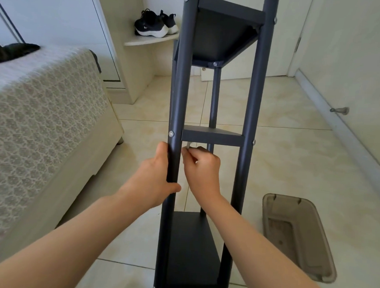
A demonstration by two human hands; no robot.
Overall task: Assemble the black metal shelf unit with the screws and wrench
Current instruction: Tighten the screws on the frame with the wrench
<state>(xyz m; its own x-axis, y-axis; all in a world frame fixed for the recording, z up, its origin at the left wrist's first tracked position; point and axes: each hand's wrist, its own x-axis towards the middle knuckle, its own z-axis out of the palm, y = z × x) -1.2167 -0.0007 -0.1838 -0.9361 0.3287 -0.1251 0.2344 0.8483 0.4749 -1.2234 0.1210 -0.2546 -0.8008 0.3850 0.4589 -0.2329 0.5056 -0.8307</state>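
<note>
The black metal shelf unit point(251, 107) stands upright on the tiled floor, with three triangular shelves between its round posts. My left hand point(155, 177) grips the front left post just below a silver screw point(171, 133). My right hand point(202, 168) reaches between the posts under the middle shelf point(212, 135) and pinches a small silver wrench point(188, 145). The wrench tip sits just under the shelf's front left corner; its end is hidden by the post and my fingers.
A brown plastic lid point(298, 235) lies on the floor at the right. A bed with a patterned cover point(43, 114) fills the left. Black sneakers point(155, 24) sit on a corner shelf behind. A door stop point(340, 110) sticks out of the right wall.
</note>
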